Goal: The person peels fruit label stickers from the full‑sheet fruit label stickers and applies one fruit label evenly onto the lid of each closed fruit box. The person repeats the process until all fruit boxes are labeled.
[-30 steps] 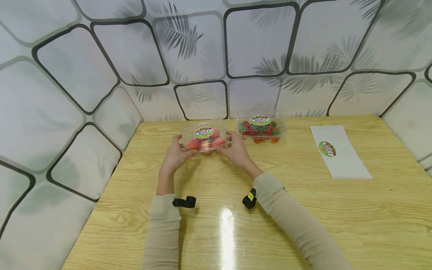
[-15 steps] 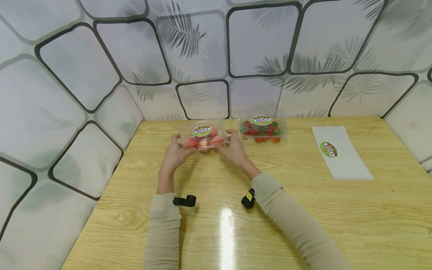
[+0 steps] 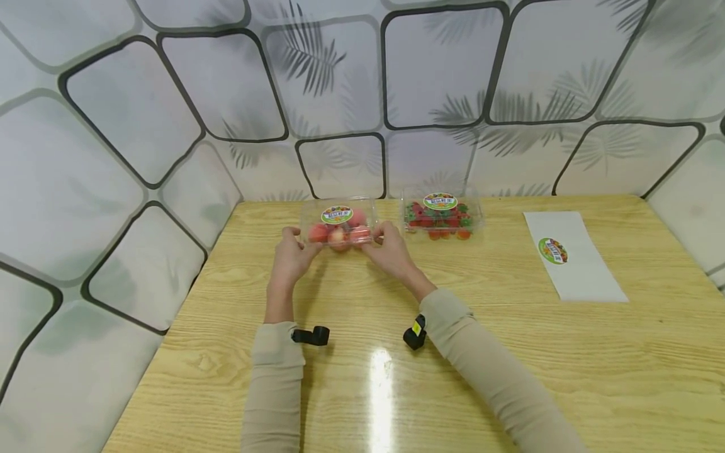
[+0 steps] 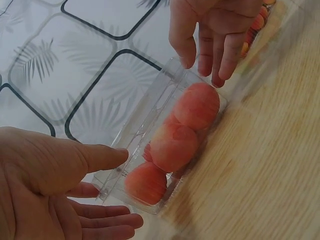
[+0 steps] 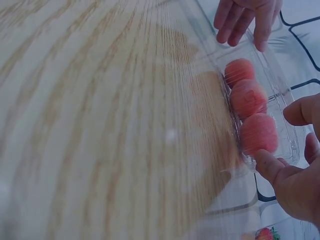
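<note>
A clear plastic clamshell box point(image 3: 309, 215) with several peaches point(image 3: 338, 237) and an oval fruit sticker point(image 3: 337, 215) on its lid sits on the table by the back wall. My left hand point(image 3: 290, 259) is at the box's left end; in the left wrist view its fingers point(image 4: 107, 220) are straight and its thumb reaches to the lid's edge. At the right end is my right hand point(image 3: 393, 257), whose fingers also extend straight in the left wrist view. From the right wrist, one fingertip point(image 5: 265, 159) shows right beside the nearest peach.
Just right of the peaches, a second clear box point(image 3: 476, 215) holds strawberries point(image 3: 444, 223) and bears a similar sticker. Farther right lies a white paper sheet point(image 3: 589, 267) with one oval sticker point(image 3: 552, 250). A patterned wall point(image 3: 340, 170) closes off the table's back.
The peach box has shifted slightly back and left and now sits flatter on the table. Both hands have loosened from its ends, the right one moving slightly left.
</note>
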Demonstrator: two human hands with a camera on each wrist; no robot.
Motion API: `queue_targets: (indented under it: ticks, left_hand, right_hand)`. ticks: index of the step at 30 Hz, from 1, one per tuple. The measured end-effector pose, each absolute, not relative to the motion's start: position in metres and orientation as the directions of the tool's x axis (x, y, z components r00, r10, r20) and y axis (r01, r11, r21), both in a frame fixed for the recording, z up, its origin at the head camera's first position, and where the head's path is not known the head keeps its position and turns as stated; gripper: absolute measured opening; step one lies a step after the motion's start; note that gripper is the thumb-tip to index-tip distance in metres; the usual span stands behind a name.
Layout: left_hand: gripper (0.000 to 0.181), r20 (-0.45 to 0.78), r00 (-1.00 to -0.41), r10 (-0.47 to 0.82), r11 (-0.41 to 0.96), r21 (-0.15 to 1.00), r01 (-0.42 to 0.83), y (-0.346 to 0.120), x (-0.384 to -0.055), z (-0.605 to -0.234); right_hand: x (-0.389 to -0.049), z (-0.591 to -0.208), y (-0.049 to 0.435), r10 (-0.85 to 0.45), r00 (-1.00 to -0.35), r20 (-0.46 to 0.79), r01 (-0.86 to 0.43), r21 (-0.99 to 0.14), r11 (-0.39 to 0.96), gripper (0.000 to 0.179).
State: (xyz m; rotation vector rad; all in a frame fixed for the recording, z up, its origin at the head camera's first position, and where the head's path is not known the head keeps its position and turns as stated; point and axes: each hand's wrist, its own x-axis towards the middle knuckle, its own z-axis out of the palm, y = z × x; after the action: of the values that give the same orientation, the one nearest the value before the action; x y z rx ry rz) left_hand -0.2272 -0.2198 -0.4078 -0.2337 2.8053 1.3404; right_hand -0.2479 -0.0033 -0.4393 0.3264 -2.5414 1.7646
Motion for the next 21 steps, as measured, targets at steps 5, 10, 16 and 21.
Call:
queue_targets:
  ticks: [5, 10, 16, 21]
  left_hand:
    - [0.066, -0.072, -0.988, -0.136, 0.616, 0.775, -0.141, -0.2202, -0.2294, -0.4100]
    - [0.069, -0.073, -0.990, -0.118, 0.607, 0.784, -0.130, -0.2215, -0.2322, -0.4107]
    - [0.077, -0.095, -0.994, -0.061, 0.607, 0.787, -0.113, -0.2225, -0.2337, -0.4100]
    - [0.083, -0.132, -0.991, -0.032, 0.526, 0.840, -0.129, -0.2229, -0.2348, -0.4085]
  right_hand:
    - [-0.2482, -0.4373, -0.0032, -0.164, -0.973, 0.161, -0.210, -0.912, 0.352, 0.015]
    - [-0.2500, -0.4348, -0.0025, -0.168, -0.976, 0.140, -0.192, -0.919, 0.345, 0.014]
    - [-0.2521, -0.4342, -0.0024, -0.175, -0.978, 0.114, -0.170, -0.919, 0.355, 0.016]
    - [-0.2532, -0.4345, -0.0029, -0.178, -0.980, 0.094, -0.154, -0.919, 0.362, 0.022]
